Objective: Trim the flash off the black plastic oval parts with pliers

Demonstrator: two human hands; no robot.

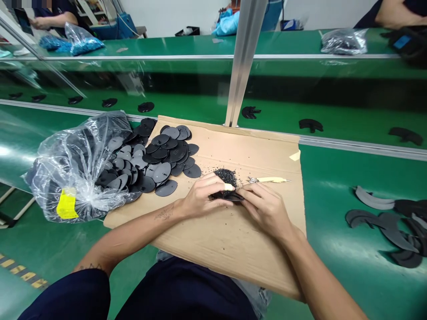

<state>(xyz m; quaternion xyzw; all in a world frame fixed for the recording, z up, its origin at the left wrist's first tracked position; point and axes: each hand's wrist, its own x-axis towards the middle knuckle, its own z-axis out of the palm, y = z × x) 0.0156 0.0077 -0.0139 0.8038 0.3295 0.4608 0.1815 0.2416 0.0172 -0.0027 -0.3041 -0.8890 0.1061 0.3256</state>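
Both hands meet over a brown cardboard sheet (pixel 233 231) on my lap and the bench edge. My left hand (pixel 202 194) and my right hand (pixel 263 206) are closed together on one flat black plastic disc (pixel 230 195), held between the fingertips. A small heap of black shavings (pixel 226 175) lies just beyond the disc. A pale-handled small tool (pixel 268 180) rests on the cardboard beside my right hand. A pile of black discs (pixel 156 158) spills from a clear plastic bag (pixel 76 169) to the left.
A green conveyor belt (pixel 283 115) runs across behind the cardboard, carrying spaced black parts (pixel 310 125). A metal post (pixel 242 62) rises at its edge. Curved black and grey pieces (pixel 393 226) lie at right. Other people's arms and bags sit at the far side.
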